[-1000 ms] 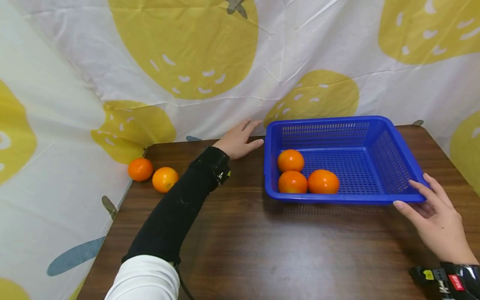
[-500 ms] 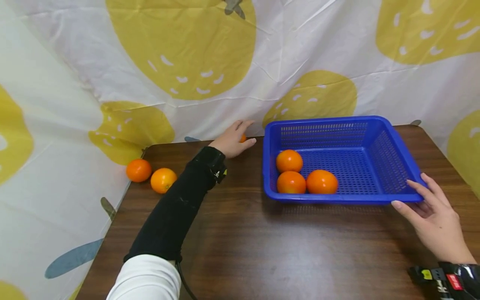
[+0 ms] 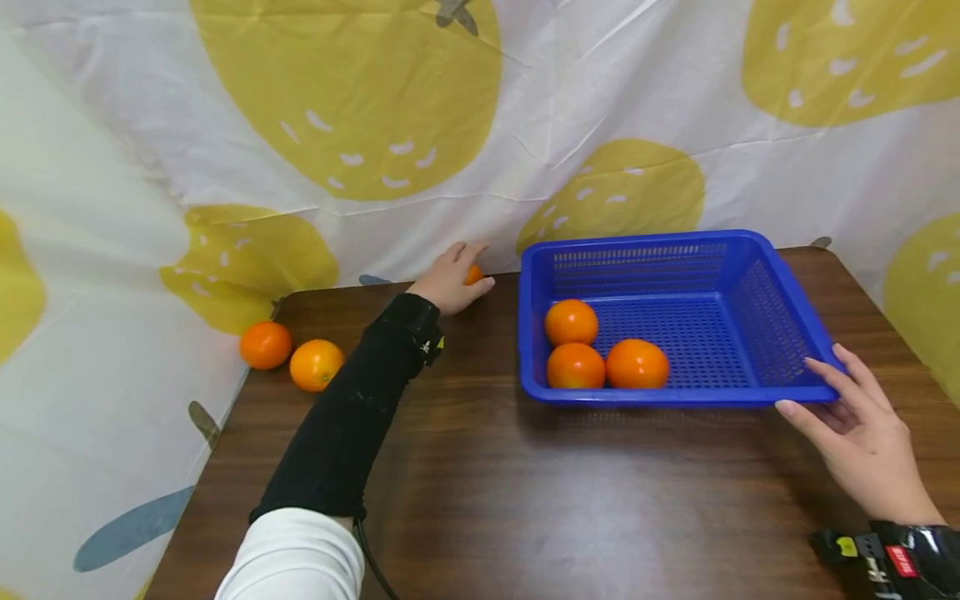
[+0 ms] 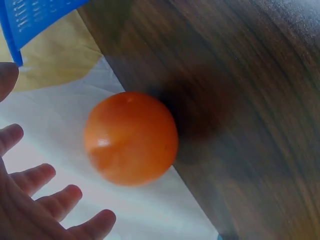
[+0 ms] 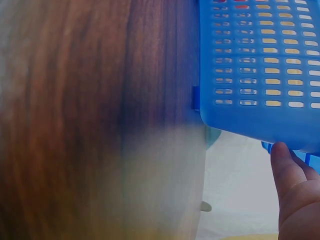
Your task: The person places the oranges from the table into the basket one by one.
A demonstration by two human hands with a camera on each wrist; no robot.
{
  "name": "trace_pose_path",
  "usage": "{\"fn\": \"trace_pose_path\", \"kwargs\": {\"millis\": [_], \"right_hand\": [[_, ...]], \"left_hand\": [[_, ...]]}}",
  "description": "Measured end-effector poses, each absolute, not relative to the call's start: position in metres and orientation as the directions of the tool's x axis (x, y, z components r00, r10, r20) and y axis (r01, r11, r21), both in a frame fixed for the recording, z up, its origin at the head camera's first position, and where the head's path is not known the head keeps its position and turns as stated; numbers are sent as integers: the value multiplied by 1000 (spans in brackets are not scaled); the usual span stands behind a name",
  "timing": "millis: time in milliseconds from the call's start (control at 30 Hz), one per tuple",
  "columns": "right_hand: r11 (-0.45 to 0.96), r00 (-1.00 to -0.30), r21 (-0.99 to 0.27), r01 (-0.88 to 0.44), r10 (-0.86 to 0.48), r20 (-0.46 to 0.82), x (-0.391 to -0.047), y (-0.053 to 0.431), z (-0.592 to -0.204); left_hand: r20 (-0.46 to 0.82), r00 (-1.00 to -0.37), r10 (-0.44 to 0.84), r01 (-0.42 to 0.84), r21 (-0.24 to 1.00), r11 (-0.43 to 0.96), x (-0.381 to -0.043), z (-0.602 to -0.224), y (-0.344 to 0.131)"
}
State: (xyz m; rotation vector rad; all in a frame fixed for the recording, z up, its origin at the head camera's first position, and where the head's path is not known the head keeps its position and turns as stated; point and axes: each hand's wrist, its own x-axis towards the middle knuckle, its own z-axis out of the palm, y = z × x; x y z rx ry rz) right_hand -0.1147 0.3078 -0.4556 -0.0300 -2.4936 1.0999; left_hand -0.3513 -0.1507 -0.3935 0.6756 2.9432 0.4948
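At the table's back edge, my left hand (image 3: 447,282) reaches over an orange (image 3: 474,274), which it mostly hides in the head view. The left wrist view has that orange (image 4: 131,139) against the cloth, with loosely spread fingers (image 4: 60,202) beside it and a visible gap. A blue plastic basket (image 3: 660,398) stands to the right, with three oranges (image 3: 572,322) grouped in its left end. My right hand (image 3: 862,446) grips the basket's near right corner, fingers over the rim. In the right wrist view the thumb (image 5: 287,170) meets the basket's edge.
Two more oranges, one (image 3: 266,345) by the cloth and another (image 3: 317,365) close to it, lie at the table's left, near my left sleeve. A fruit-printed cloth (image 3: 420,225) hangs behind and beside the brown wooden table (image 3: 585,500). A cable (image 3: 371,558) trails from the left sleeve.
My left hand has shifted slightly left, and the orange by it now shows between thumb and fingers. The whole scene drifts a little left; the right hand stays at the basket's corner.
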Motion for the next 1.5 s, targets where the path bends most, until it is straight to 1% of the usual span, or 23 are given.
{"fn": "trace_pose_path", "kwargs": {"millis": [300,500,733,1067,1300,1500], "right_hand": [[673,-910,-720,-169,173,376,-116,308,-455],[670,-910,-722,-171,173,376,-115,309,-454],[689,-931,-713,-127,166,326,-117,308,-453],[697,-929,-707,-116,177,326,-115,311,-454],[689,-925,-710,-144,161,343,-115,312,-456],[677,-922,-719,-157,160,352,-115,315,-457]], "left_hand": [[-9,-927,376,358,278,891,-364,-409,-153],[8,-939,343,332,266,905,-372,-420,-155],[0,-956,294,283,265,922,-379,-426,-158],[-45,-957,285,267,237,934,-388,-436,-150],[-41,-952,304,284,257,924,-396,-449,-149],[-38,-956,290,267,291,919,-396,-447,-143]]}}
